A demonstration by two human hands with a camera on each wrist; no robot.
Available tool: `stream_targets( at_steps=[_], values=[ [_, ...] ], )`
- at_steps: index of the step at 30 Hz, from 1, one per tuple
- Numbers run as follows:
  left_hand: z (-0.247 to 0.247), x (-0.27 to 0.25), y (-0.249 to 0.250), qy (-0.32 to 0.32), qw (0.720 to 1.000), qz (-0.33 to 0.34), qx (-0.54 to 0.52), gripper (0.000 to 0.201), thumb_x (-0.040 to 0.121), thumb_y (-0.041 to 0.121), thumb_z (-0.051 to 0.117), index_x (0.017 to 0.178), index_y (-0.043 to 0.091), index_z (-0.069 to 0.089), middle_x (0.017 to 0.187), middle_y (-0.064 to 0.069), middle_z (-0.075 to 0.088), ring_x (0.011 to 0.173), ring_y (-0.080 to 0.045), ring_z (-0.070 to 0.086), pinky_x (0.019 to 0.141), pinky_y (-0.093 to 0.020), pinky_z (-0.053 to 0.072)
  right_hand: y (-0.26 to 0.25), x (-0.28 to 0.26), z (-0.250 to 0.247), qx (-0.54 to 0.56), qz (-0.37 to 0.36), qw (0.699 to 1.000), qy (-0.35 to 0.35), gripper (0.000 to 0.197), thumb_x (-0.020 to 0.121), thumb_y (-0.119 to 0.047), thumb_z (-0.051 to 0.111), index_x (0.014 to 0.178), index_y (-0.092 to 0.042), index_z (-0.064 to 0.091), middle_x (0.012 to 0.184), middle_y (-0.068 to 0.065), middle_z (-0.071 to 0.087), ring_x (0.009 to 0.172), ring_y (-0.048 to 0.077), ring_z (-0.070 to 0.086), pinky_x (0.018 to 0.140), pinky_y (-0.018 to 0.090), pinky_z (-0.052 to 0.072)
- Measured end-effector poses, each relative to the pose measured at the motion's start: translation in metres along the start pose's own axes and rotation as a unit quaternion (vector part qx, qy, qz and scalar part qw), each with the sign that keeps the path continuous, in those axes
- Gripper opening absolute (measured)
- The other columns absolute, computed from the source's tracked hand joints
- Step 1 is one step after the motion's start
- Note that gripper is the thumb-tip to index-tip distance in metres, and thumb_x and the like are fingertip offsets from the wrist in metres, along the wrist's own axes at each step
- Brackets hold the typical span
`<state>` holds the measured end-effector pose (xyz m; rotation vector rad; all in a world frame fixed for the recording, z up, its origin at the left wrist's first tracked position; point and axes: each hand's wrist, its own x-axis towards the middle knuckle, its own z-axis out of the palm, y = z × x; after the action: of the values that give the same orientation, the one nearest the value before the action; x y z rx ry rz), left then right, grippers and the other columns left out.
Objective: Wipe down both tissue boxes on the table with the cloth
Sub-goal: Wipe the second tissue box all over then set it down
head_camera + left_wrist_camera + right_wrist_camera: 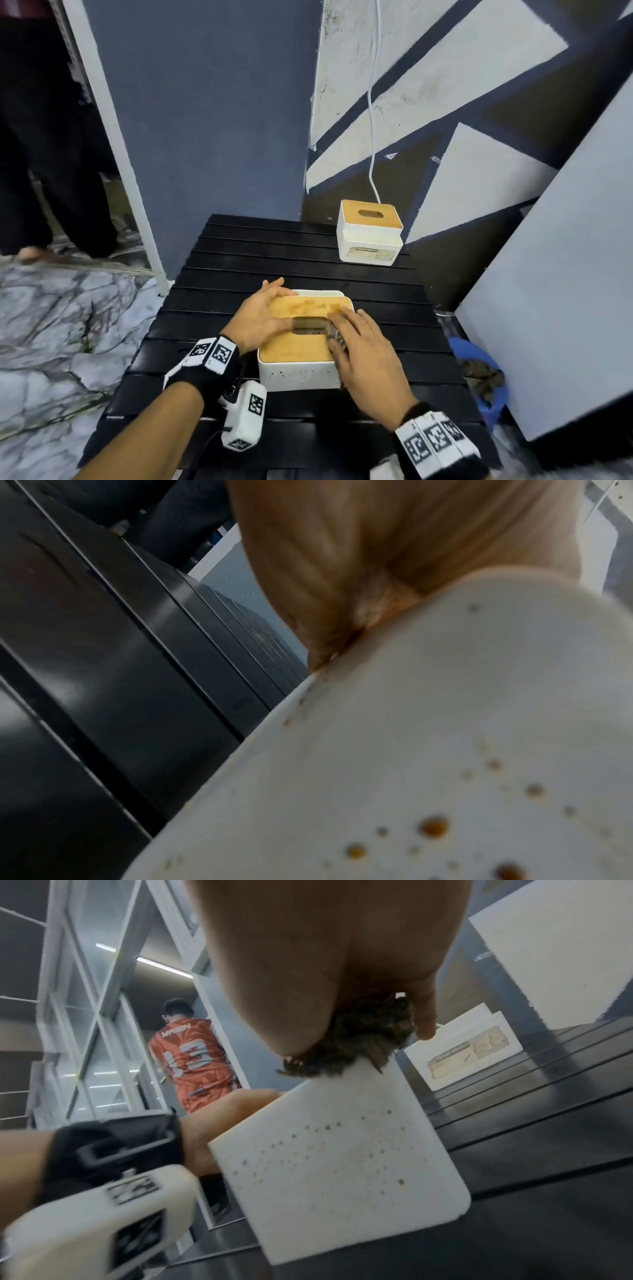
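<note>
The near tissue box (pixel 298 349), white with a wooden slotted lid, stands on the black slatted table (pixel 274 246). My left hand (pixel 270 308) lies over the lid's left edge, fingers spread, and steadies it. My right hand (pixel 352 329) holds a dark bunched cloth (pixel 336 337) and presses it on the lid's right side beside the slot. In the right wrist view the cloth (pixel 363 1039) bulges from under the palm at the box's top edge. Brown spots dot the box's white side (pixel 342 1164), (pixel 411 750). The far tissue box (pixel 370 236) stands untouched at the table's back right.
A white cable (pixel 371 102) hangs down the wall behind the far box. A white board (pixel 565 274) leans at the right, with a blue bucket (pixel 479 370) on the floor below it. A person (pixel 51 137) stands at the far left.
</note>
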<state>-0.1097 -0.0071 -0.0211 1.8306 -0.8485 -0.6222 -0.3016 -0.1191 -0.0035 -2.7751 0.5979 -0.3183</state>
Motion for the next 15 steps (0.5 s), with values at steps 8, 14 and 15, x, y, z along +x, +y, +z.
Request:
stream_targets(
  at_steps=[8, 14, 15],
  values=[
    [0.007, -0.002, -0.006, 0.042, 0.998, 0.013, 0.036, 0.048, 0.079, 0.011, 0.078, 0.119, 0.032, 0.059, 0.155, 0.008, 0.037, 0.151, -0.011, 0.011, 0.121, -0.035, 0.014, 0.01, 0.068, 0.005, 0.028, 0.033, 0.999, -0.017, 0.045, 0.1, -0.038, 0.034, 0.144, -0.028, 0.031, 0.154, -0.004, 0.027, 0.143, 0.019, 0.016, 0.114, 0.038, 0.026],
    [0.012, -0.009, -0.009, 0.108, 0.993, 0.02, 0.039, 0.048, 0.078, 0.018, 0.08, 0.121, 0.03, 0.063, 0.149, 0.008, 0.045, 0.145, -0.012, 0.03, 0.121, -0.037, 0.025, 0.007, 0.017, 0.009, 0.04, 0.003, 0.999, 0.024, 0.043, 0.1, -0.036, 0.037, 0.142, -0.032, 0.033, 0.151, -0.011, 0.027, 0.143, 0.012, 0.013, 0.112, 0.023, 0.016],
    [0.013, -0.01, -0.009, 0.11, 0.993, 0.018, 0.041, 0.048, 0.078, 0.02, 0.08, 0.12, 0.032, 0.062, 0.149, 0.009, 0.045, 0.144, -0.013, 0.031, 0.119, -0.04, 0.027, 0.005, 0.006, 0.008, 0.039, -0.002, 0.999, 0.028, 0.043, 0.099, -0.037, 0.037, 0.142, -0.034, 0.032, 0.151, -0.012, 0.026, 0.143, 0.01, 0.012, 0.112, 0.021, 0.016]
  ],
)
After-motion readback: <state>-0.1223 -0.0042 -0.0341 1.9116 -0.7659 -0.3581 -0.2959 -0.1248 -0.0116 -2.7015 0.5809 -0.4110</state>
